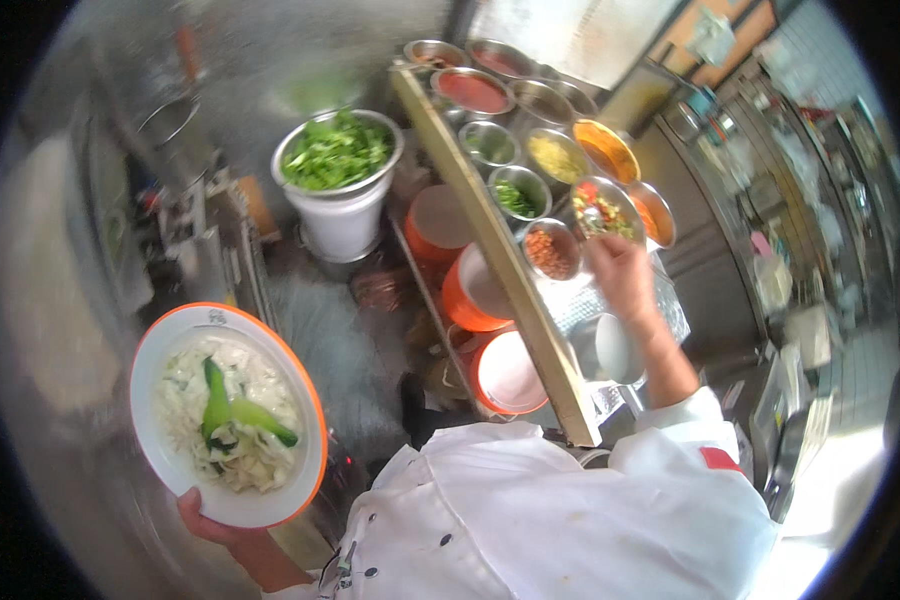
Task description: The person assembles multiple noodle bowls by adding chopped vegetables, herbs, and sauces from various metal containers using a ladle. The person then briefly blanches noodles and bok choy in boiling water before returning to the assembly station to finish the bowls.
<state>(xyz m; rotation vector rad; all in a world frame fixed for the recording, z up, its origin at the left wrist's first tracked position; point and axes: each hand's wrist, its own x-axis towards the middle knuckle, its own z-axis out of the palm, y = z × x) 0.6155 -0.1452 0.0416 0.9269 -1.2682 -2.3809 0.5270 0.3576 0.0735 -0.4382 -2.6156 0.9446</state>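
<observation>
My left hand (210, 522) grips the lower rim of a white, orange-edged bowl (145, 400), held tilted at the left. Inside lie pale, wide noodles (255, 465) in a whitish broth, topped with green bok choy (222, 408). Over the rack on the right, my right hand (622, 268) is closed at the near rim of a metal bowl of chopped red and green peppers (615, 222). What looks like a metal spoon (592, 217) shows beyond its fingers; the handle is hidden by the hand. Beside it stands a small bowl of peanuts (547, 254).
Several metal bowls share the rack, including red sauce (472, 92), minced garlic (555, 158) and chopped greens (515, 196). A wooden rail (500, 260) edges it. Orange buckets (508, 372) stand beneath. Leafy greens (336, 150) fill a pot on a white bucket (342, 220).
</observation>
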